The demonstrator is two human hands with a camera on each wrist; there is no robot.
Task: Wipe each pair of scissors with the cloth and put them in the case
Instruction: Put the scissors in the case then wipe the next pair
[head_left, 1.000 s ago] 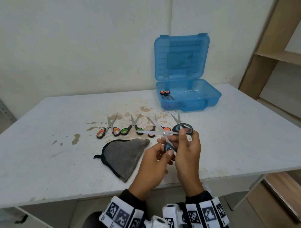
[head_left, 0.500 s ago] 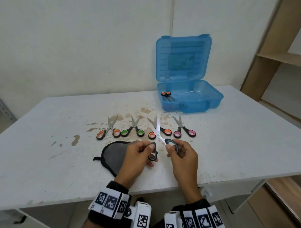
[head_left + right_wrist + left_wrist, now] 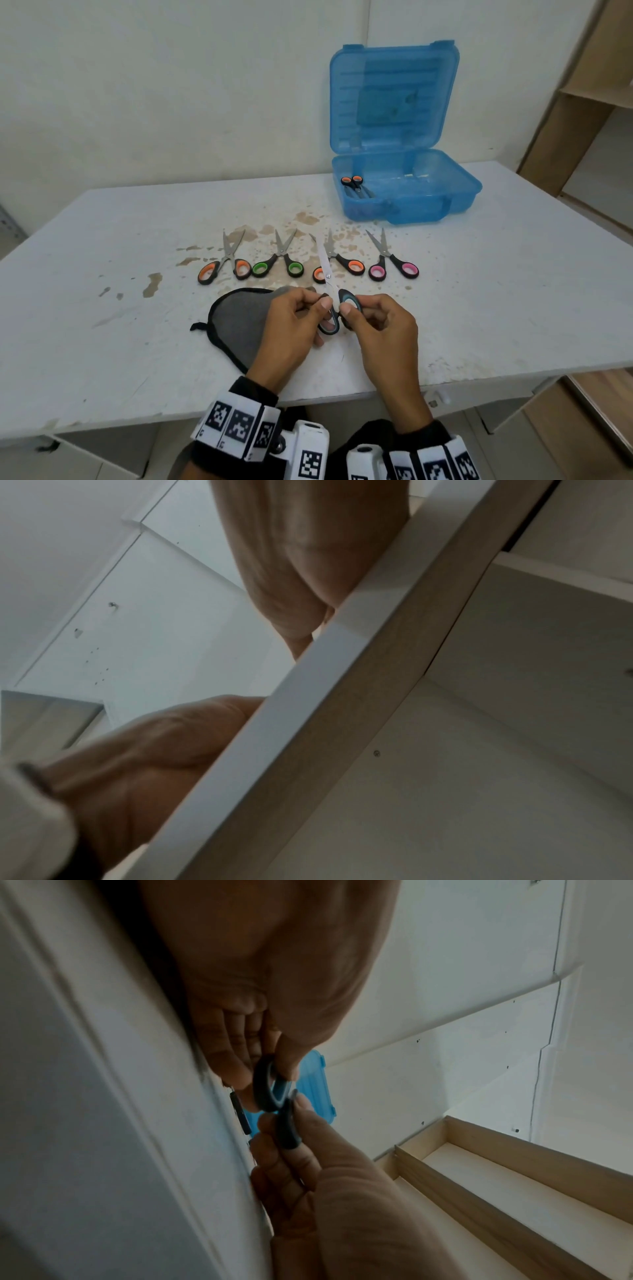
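Holding the blue-handled scissors (image 3: 334, 301) by the two finger loops, one loop pinched in each hand, just above the near part of the table (image 3: 102, 329) — left hand (image 3: 291, 329) curled on the lower loop, right hand (image 3: 380, 322) curled on the upper one. Confirmed from the left wrist view: thumb and fingers closed on the dark loop rims. Right wrist view mostly blocked by the table edge; fingers not readable there.

Handling, as a judgement: light, rigid, no give anywhere except the pivot. Steel blades probably slick and sharp along the inner edges; loops likely rubbery and far surer to grip. Best taken at the loops or at the pivot screw, never along the cutting edge. Wiping safer from the blunt back of the blade toward the tip, cloth folded over.

Looks: black loops with blue-grey lining, short bright blades nearly closed, tips pointing away toward the far wall, small silver screw at the pivot.

Cloth (image 3: 239, 318) — grey, dark-bordered, limp, flat on the table under and beside the left hand; not yet picked up.

Waiting in a row beyond: orange pair (image 3: 222, 267), green pair (image 3: 278, 262), second orange pair (image 3: 346, 262) partly behind the held blades, pink pair (image 3: 394, 265). Open blue case (image 3: 472, 192) at the far right, one orange-handled pair (image 3: 354, 185) already inside.
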